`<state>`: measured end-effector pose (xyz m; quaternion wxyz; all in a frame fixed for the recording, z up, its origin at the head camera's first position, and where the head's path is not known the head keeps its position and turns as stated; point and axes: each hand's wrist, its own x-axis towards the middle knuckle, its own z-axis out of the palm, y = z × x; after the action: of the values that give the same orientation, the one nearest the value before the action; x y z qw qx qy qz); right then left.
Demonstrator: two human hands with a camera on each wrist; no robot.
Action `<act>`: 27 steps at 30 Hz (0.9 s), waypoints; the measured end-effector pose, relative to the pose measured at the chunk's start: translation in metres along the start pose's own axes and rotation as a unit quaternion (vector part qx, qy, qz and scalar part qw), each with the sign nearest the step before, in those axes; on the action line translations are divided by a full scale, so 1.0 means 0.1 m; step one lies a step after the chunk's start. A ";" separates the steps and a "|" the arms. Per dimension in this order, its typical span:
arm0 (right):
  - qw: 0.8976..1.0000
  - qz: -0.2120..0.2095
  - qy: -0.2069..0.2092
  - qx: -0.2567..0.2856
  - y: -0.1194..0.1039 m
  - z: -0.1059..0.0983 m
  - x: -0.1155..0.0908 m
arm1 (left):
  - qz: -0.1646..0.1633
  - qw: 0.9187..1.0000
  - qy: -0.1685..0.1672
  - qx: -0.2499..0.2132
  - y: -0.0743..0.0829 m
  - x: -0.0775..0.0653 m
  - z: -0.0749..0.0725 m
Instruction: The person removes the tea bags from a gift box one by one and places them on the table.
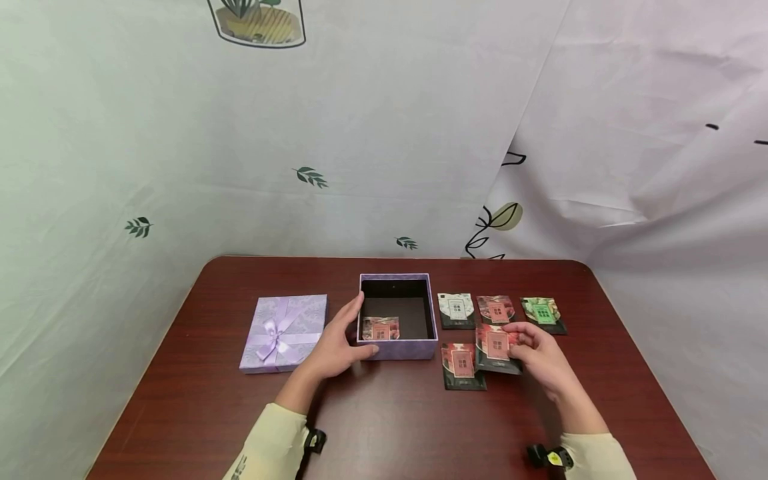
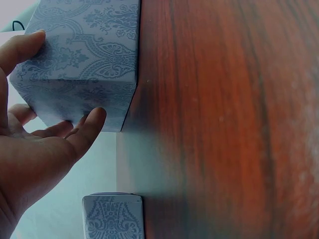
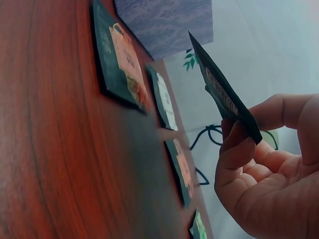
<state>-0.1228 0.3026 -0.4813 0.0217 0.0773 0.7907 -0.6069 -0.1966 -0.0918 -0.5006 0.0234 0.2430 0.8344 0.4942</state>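
Note:
My left hand [image 1: 337, 341] rests on the near left corner of an uncovered purple box [image 1: 401, 350], thumb against the front wall and fingers along the left side. Inside, a red-labelled sachet [image 1: 381, 328] lies near the front left. In the left wrist view the hand [image 2: 47, 144] touches the box's patterned walls [image 2: 94, 55] with spread fingers. My right hand [image 1: 543, 357] pinches a red-and-black sachet [image 1: 497, 347] between thumb and fingers. The right wrist view has this sachet [image 3: 222, 89] edge-on, raised off the table in the hand [image 3: 269, 169].
A purple lid [image 1: 285, 333] with a ribbon bow lies left of the box. Right of the box lie a white sachet [image 1: 457, 311], a red one [image 1: 495, 309], a green one [image 1: 543, 313] and a nearer red one [image 1: 463, 367]. A patterned cloth [image 1: 384, 133] hangs behind the brown table [image 1: 384, 427].

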 end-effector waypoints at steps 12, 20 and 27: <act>1.000 0.014 0.006 -0.025 0.08 -0.08 -0.03 | 0.001 1.000 0.001 -0.004 0.00 0.00 0.00; 0.998 0.020 0.007 -0.063 0.15 -0.15 -0.03 | 0.001 1.000 0.003 0.000 -0.01 -0.01 0.01; 0.997 0.031 0.004 -0.075 0.24 -0.21 -0.02 | 0.005 1.000 0.001 -0.005 0.00 -0.01 0.00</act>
<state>-0.1157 0.3287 -0.4983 0.0430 0.1026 0.8312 -0.5447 -0.1959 -0.0919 -0.5010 0.0208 0.2465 0.8307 0.4988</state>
